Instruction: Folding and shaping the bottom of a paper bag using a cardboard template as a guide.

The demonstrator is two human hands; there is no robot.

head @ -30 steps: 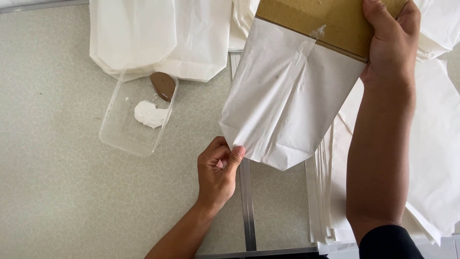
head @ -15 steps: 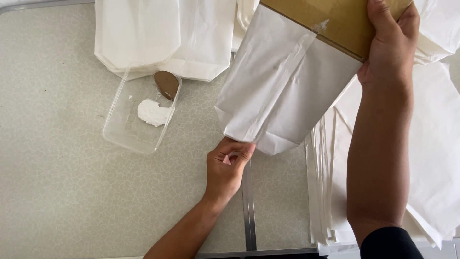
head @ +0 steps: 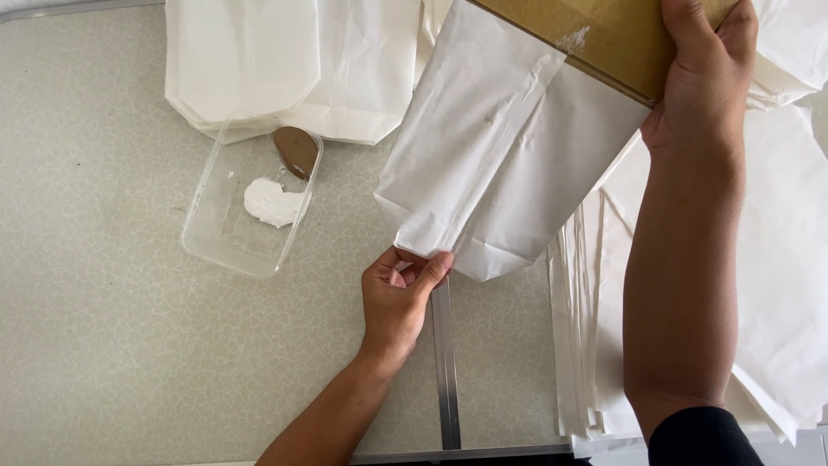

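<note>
A white paper bag (head: 500,164) is stretched over a brown cardboard former (head: 621,39) and hangs tilted above the table. My right hand (head: 703,82) grips the cardboard at the top right. My left hand (head: 401,289) pinches the bag's lower folded corner between thumb and fingers. The bag's bottom fold points toward me.
A clear plastic tub (head: 250,207) with white paste and a brown spreader (head: 296,151) lies left of the bag. Finished white bags (head: 285,69) are piled at the back. A stack of flat white sheets (head: 776,285) fills the right side. A metal strip (head: 446,362) splits the speckled table.
The bag and cardboard have shifted slightly left and lower. My left hand has risen from a closed pose under the bag and now pinches its lower corner.
</note>
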